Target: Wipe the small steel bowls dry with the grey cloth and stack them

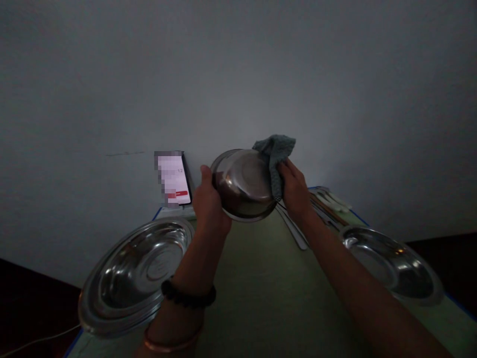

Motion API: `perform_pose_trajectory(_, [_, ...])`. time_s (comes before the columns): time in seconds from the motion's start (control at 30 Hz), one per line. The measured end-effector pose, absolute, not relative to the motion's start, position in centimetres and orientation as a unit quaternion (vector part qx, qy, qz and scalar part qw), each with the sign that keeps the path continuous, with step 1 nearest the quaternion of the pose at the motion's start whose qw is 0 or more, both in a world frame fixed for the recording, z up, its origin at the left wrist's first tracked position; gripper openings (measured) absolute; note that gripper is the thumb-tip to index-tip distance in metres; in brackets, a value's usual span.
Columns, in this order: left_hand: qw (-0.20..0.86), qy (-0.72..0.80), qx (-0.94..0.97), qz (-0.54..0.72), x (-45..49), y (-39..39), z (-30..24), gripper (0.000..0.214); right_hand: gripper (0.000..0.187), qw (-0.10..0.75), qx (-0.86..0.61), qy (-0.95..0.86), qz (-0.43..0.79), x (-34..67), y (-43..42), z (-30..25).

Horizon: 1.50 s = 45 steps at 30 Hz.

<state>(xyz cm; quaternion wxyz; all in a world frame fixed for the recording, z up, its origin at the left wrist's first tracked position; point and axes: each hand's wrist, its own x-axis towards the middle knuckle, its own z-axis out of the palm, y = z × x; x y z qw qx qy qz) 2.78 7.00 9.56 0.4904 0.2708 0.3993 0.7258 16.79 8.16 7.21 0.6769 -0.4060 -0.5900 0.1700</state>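
Observation:
A shiny metal bowl [244, 181] is held up above the table, tilted so its rounded outside and base face me. My left hand [208, 201] grips it by the left rim, thumb up. On the bowl's right side my right hand [294, 186] is closed on a grey-green cloth [278, 149], pressing it against the metal. Part of the cloth sticks up past the rim, and a fold hangs down beside the bowl. The fingers of my right hand are partly hidden behind the cloth.
Stacked metal basins [112, 298] stand on the green table [257, 283] at left; another metal basin [387, 263] is at right. Several utensils [328, 201] lie at the back right, and a long flat-handled utensil [296, 231] nearer the middle. A lit phone [173, 176] leans against the wall.

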Motion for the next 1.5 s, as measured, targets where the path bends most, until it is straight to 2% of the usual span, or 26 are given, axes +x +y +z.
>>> perform_pose_trajectory(0.07, [0.531, 0.349, 0.177, 0.751, 2.6, 7.5, 9.7, 0.027, 0.039, 0.683, -0.396, -0.599, 0.133, 15.6, 8.0, 6.5])
perform_pose_trajectory(0.17, [0.585, 0.31, 0.117, 0.74, 2.6, 7.8, 9.8, 0.038, 0.045, 0.65, -0.39, -0.652, 0.013, 13.5, 7.1, 5.6])
perform_pose_trajectory(0.27, [0.633, 0.32, 0.117, 0.695, 2.8, 7.3, 9.8, 0.043, 0.051, 0.578, -0.416, -0.693, -0.109, 12.1, 5.8, 5.3])
perform_pose_trajectory(0.37, [0.681, 0.312, 0.16, 0.643, 3.1, 6.6, 10.3, 0.04, 0.05, 0.52, -0.432, -0.716, -0.173, 11.8, 4.9, 5.7])
perform_pose_trajectory(0.47, [0.7, 0.279, 0.182, 0.632, 3.4, 6.2, 10.9, 0.04, 0.049, 0.524, -0.414, -0.72, -0.191, 12.2, 4.7, 6.1])
perform_pose_trajectory(0.6, [0.681, 0.28, 0.142, 0.662, 3.6, 6.2, 10.9, 0.04, 0.055, 0.608, -0.397, -0.67, -0.157, 12.6, 5.4, 6.0])
perform_pose_trajectory(0.73, [0.684, 0.265, 0.139, 0.665, 3.8, 6.8, 9.7, 0.044, 0.053, 0.663, -0.421, -0.613, -0.088, 13.0, 6.5, 5.7])
perform_pose_trajectory(0.87, [0.671, 0.286, 0.179, 0.66, 3.3, 7.7, 8.8, 0.041, 0.046, 0.706, -0.441, -0.551, 0.054, 14.6, 7.6, 6.5])
perform_pose_trajectory(1.0, [0.673, 0.366, 0.237, 0.598, 1.9, 8.0, 8.5, 0.03, 0.039, 0.676, -0.438, -0.552, 0.216, 17.2, 8.2, 7.6])
perform_pose_trajectory(1.13, [0.646, 0.452, 0.332, 0.518, 0.9, 7.6, 8.3, 0.026, 0.034, 0.588, -0.404, -0.627, 0.312, 18.6, 7.8, 8.4])
perform_pose_trajectory(1.27, [0.567, 0.477, 0.423, 0.521, 1.3, 7.4, 7.9, 0.034, 0.032, 0.543, -0.418, -0.657, 0.314, 19.3, 7.9, 8.5])
perform_pose_trajectory(1.43, [0.53, 0.446, 0.407, 0.595, 3.0, 7.0, 7.7, 0.038, 0.035, 0.681, -0.483, -0.508, 0.212, 20.8, 8.7, 8.4])
perform_pose_trajectory(1.5, [0.491, 0.447, 0.438, 0.605, 3.5, 6.6, 7.7, 0.039, 0.031, 0.682, -0.485, -0.511, 0.2, 21.3, 8.4, 8.6])
